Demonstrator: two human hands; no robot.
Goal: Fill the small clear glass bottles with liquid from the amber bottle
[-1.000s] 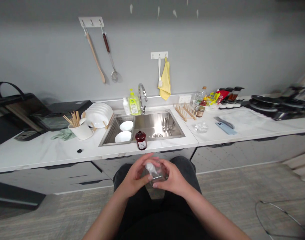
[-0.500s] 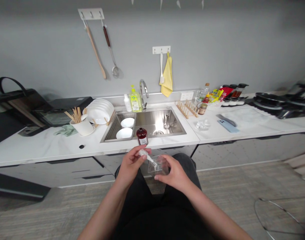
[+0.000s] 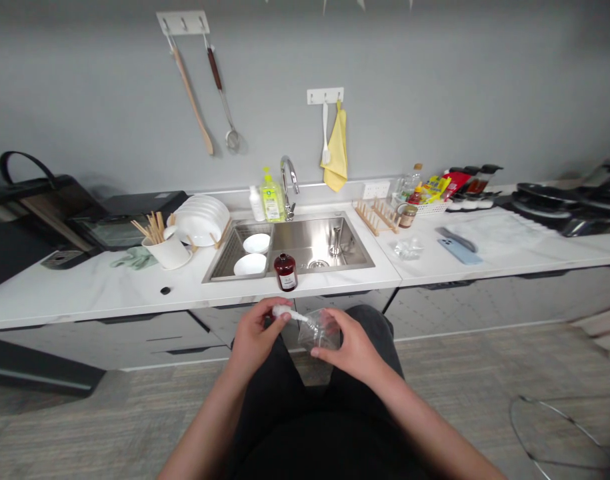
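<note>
My left hand (image 3: 255,331) pinches a white pump head (image 3: 283,311) between thumb and fingers, in front of the counter and above my lap. The pump's thin end points right, into or against a clear plastic bag (image 3: 319,333). My right hand (image 3: 352,341) is closed around the bag's right side with thumb and fingers. A dark red-brown bottle (image 3: 286,273) with a pale label stands upright on the counter's front edge, just beyond my hands. To the left lies a small black cap (image 3: 165,291).
Behind the bottle is the steel sink (image 3: 365,257) with white bowls (image 3: 251,265) in its left rack. A utensil cup (image 3: 167,253) and plates (image 3: 197,223) stand left. Crumpled clear plastic (image 3: 408,249), a wooden rack (image 3: 376,217) and a blue phone (image 3: 459,251) are on the right.
The pump head has moved slightly left and lies flatter, with more of its stem showing outside the bag. My right hand keeps hold of the bag. The view has shifted slightly.
</note>
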